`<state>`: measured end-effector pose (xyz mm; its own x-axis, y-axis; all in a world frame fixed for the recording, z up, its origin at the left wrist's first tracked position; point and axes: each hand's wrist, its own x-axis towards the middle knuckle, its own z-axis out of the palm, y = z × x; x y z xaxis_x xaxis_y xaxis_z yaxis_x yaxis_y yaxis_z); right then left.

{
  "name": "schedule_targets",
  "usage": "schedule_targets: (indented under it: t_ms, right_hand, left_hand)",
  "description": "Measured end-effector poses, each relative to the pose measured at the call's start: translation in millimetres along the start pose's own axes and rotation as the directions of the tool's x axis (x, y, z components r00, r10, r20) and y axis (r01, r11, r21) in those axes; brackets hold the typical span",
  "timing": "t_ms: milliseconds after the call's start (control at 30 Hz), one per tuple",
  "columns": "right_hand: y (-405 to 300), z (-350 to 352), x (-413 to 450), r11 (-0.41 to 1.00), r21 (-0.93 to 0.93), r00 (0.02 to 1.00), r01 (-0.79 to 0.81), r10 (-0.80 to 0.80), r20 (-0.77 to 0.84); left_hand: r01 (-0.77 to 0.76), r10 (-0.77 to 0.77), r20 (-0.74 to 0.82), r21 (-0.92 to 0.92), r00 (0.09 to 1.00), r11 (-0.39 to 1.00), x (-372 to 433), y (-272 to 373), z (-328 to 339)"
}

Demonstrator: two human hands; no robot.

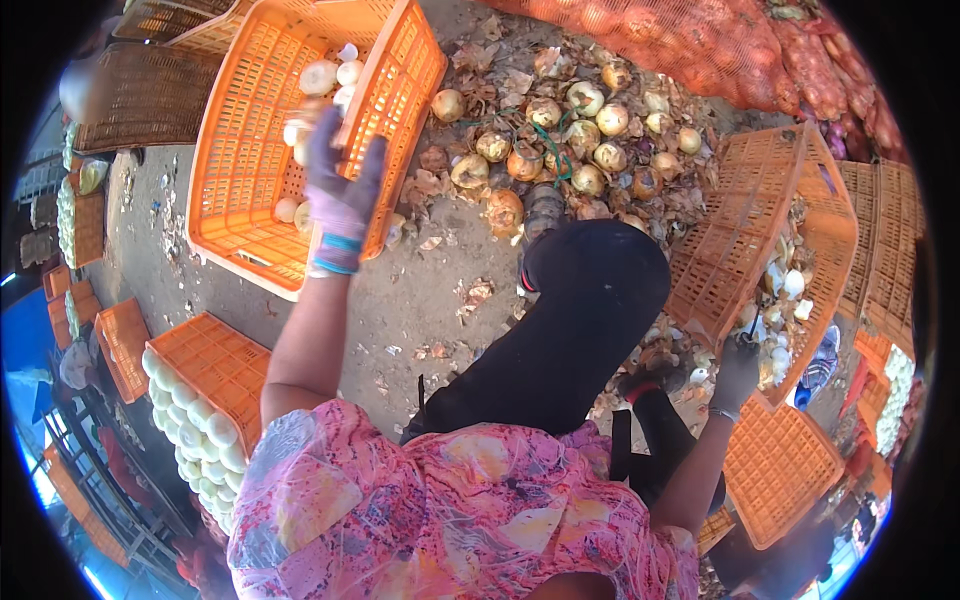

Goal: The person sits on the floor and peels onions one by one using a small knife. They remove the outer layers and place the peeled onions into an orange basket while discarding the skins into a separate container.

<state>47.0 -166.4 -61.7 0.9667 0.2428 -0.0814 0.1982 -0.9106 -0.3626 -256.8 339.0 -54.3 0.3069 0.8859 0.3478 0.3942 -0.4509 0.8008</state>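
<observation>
My left hand (345, 180), in a purple-grey glove with a blue band at the wrist, is over an orange plastic crate (244, 157). Its fingers are spread and nothing is in its grasp. Several peeled white onions (319, 77) lie in that crate; one beside my fingertips is blurred. To the right, my gloved right hand (736, 375) is closed around a thin dark tool, apparently a knife (754, 324). That hand is at the lower edge of a tilted orange crate (739, 225) that holds onion skins and trimmings (787, 292).
Unpeeled onions (544, 112) lie among dry skins on the floor ahead of my knee. Red mesh sacks of onions (660, 37) border the far side. A crate packed with peeled onions (214, 367) stands left; more crates (784, 472) are at right.
</observation>
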Motion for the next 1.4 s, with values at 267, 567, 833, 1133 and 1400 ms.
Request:
schedule_targets:
  t_ms: [267,567,833,1133,1400]
  right_hand:
    - [-11,-3,-2,0.995,-0.075,0.998,-0.061,0.059,-0.026]
    - [-20,1,-8,0.987,-0.135,0.991,-0.092,0.077,-0.109]
    - [-14,1,-10,0.993,-0.001,0.986,-0.114,0.114,-0.122]
    - [4,10,-21,0.999,0.029,0.976,-0.041,0.046,-0.211]
    - [-8,6,-17,0.977,0.206,0.990,-0.051,0.077,-0.122]
  left_hand:
    - [0.047,-0.294,0.635,0.376,0.715,0.926,-36,-34,204]
    - [-0.589,-0.387,0.894,0.442,0.226,0.677,-26,-55,282]
    - [0.780,-0.542,0.802,0.163,0.252,0.604,-15,5,289]
    - [0.779,0.335,0.911,-0.387,0.241,0.493,-54,383,374]
    - [-0.134,0.341,0.939,-0.332,0.052,0.934,-59,404,382]
